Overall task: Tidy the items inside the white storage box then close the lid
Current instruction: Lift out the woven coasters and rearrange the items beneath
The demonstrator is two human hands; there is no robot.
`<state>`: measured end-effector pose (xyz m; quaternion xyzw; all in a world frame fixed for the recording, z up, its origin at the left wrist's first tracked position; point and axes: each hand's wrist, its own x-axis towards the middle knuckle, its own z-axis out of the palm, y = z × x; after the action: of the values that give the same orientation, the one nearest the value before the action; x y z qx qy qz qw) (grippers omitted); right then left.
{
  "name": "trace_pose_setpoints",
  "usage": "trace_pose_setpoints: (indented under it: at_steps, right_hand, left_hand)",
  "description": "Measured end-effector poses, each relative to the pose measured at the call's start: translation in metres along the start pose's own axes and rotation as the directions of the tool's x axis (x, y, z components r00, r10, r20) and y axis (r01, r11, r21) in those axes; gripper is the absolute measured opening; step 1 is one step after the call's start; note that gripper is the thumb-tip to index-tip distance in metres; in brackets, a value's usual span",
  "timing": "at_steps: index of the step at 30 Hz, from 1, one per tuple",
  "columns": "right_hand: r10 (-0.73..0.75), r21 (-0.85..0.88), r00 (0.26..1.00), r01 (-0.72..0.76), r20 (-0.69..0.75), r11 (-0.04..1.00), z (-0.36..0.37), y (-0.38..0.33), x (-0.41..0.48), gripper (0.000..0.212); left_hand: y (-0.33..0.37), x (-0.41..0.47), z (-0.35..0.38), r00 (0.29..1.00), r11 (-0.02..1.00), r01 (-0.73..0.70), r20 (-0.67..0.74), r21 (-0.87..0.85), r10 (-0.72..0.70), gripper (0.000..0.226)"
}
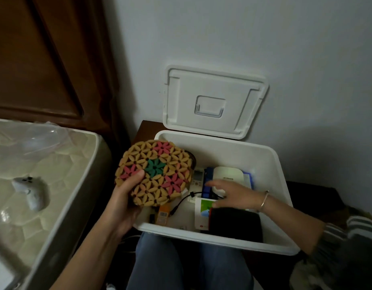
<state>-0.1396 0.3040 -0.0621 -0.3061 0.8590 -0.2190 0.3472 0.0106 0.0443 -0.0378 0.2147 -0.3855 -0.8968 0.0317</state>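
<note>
white box sitting open, lid flipped up against the far wall, left hand gripping a round flowery beaded mat over the box's left edge, right hand inside, fingers loose and straight on the clutter, black pouch near right corner, mattress off left

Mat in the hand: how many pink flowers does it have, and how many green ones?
Pink flowers: 3
Green flowers: 1
Total: 4 coloured flowers; the rest of the mat is yellowish tan.
</note>
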Motion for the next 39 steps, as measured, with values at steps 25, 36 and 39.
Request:
trace_pose_setpoints:
  at_steps: [25, 36, 39]
  right_hand:
    - [-0.055, -0.361, 0.998, 0.045, -0.019, 0.931, 0.044, 0.017, -0.006, 0.06]
    - [-0.048, 0.355, 0.994, 0.079, -0.094, 0.932, 0.036, -0.039, 0.039, 0.07]
    - [-0.111, 0.298, 0.992, 0.124, -0.06, 0.947, 0.053, -0.047, 0.052, 0.069]
  left_hand:
    - [-0.004, 0.0, -0.009, 1.0, 0.973, 0.009, 0.009, -0.231, -0.007, 0.048]
    - [-0.004, -0.001, -0.012, 1.0, 0.955, -0.021, 0.015, -0.295, 0.026, 0.049]
    - [-0.004, 0.001, -0.014, 0.999, 0.945, -0.02, 0.02, -0.327, 0.028, 0.052]
